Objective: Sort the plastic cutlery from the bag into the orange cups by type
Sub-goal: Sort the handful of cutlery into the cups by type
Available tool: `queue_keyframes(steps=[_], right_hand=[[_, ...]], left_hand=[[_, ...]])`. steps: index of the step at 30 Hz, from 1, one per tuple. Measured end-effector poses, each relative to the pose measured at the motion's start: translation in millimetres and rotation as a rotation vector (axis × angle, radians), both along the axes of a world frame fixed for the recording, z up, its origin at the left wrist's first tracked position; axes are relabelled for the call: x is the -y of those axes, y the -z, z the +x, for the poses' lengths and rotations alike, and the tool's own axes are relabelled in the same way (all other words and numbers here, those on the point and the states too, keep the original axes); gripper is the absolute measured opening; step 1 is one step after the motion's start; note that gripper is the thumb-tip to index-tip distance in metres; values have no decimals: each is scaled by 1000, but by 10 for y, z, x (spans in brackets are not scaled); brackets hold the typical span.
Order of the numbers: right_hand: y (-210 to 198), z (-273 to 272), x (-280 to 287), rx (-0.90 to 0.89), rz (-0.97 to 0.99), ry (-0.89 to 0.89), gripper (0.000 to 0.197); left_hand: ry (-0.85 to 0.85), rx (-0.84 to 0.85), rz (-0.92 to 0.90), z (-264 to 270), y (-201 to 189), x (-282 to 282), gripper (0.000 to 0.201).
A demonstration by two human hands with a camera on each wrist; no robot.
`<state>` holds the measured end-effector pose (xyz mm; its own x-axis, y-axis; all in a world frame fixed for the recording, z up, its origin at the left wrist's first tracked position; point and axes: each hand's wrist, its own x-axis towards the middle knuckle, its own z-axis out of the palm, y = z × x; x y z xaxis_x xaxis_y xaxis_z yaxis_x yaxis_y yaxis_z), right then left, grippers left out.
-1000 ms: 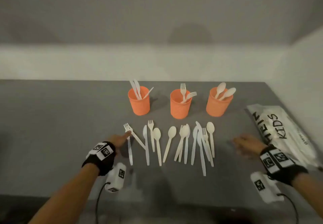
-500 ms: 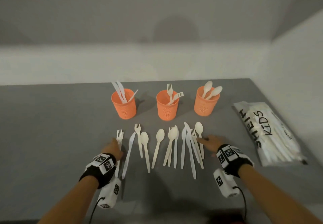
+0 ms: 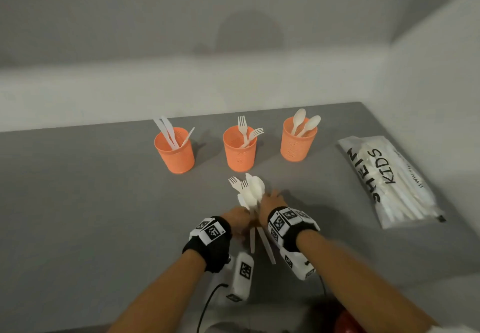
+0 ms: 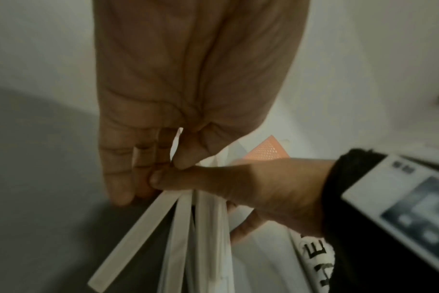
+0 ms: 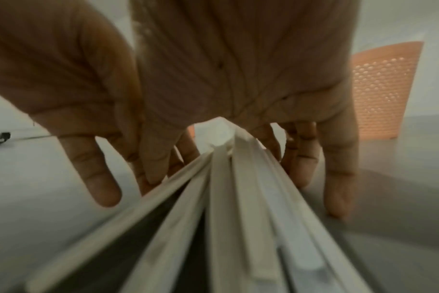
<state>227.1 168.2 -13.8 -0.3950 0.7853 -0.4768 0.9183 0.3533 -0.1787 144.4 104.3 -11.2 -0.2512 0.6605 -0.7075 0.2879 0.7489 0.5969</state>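
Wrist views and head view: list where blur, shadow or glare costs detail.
Head view: cups sharp, forearms motion-smeared, bunched cutlery blown out to white. Left wrist view: left hand dim and shadowed, handles fairly crisp. Right wrist view: cutlery near the lens smeared, right hand dark against bright surroundings, cup holes readable.

Black print on white plastic bag [image 3: 405,195] at right of table: "SHEIN" over "KIDS", letters running sideways. Smaller line alongside beginning "www", remainder too small to read. Left wrist view: only "E" and part of "H". Coded square tags [image 3: 213,230] on wrist bands, no legible characters.
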Motion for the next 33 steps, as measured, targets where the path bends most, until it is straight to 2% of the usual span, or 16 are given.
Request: queue_keyframes(steps=[4, 9, 15, 19, 33], right_hand=[[-27, -14, -41, 4, 5, 9, 57], [-32, -84, -49, -24, 41, -16, 30], [-40, -100, 13, -58, 13, -135, 29], [6, -144, 9, -13, 31, -171, 34], [103, -120, 44, -71, 129, -289, 36]], left_hand=[[-297, 201, 25, 10, 21, -8, 17], [-510, 390, 91, 39, 11, 69, 23], [-593, 504, 145, 17, -16, 147, 21], [-662, 580, 161, -51, -18, 208, 23], [-628, 615, 199, -260, -58, 529, 20]])
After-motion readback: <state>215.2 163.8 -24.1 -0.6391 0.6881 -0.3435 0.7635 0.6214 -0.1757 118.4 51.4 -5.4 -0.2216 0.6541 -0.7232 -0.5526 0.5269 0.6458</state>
